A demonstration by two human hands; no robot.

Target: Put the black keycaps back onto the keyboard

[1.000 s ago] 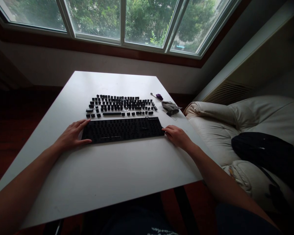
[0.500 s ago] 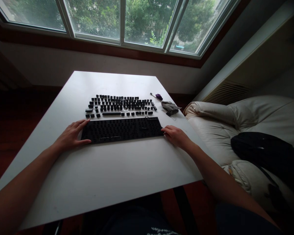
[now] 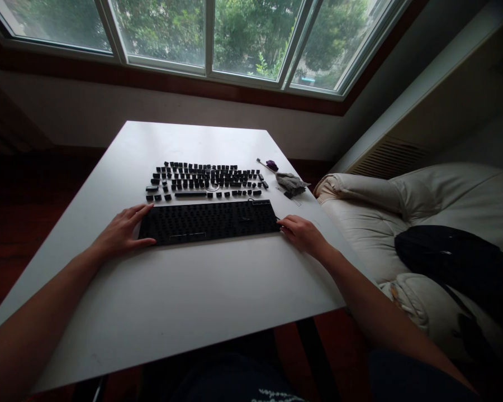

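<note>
A black keyboard base (image 3: 209, 221) with its keycaps removed lies across the white table (image 3: 184, 296). My left hand (image 3: 122, 231) grips its left end, thumb in front and fingers along the far corner. At the right end, my right hand (image 3: 303, 234) rests against the keyboard with fingers curled on the edge. Several loose black keycaps (image 3: 205, 180) are laid out in rows just behind the keyboard.
A grey cloth (image 3: 291, 183) and a small purple tool (image 3: 271, 164) lie at the table's right edge. A cream sofa (image 3: 411, 212) with a dark garment (image 3: 456, 262) on it stands to the right. Windows run along the far wall.
</note>
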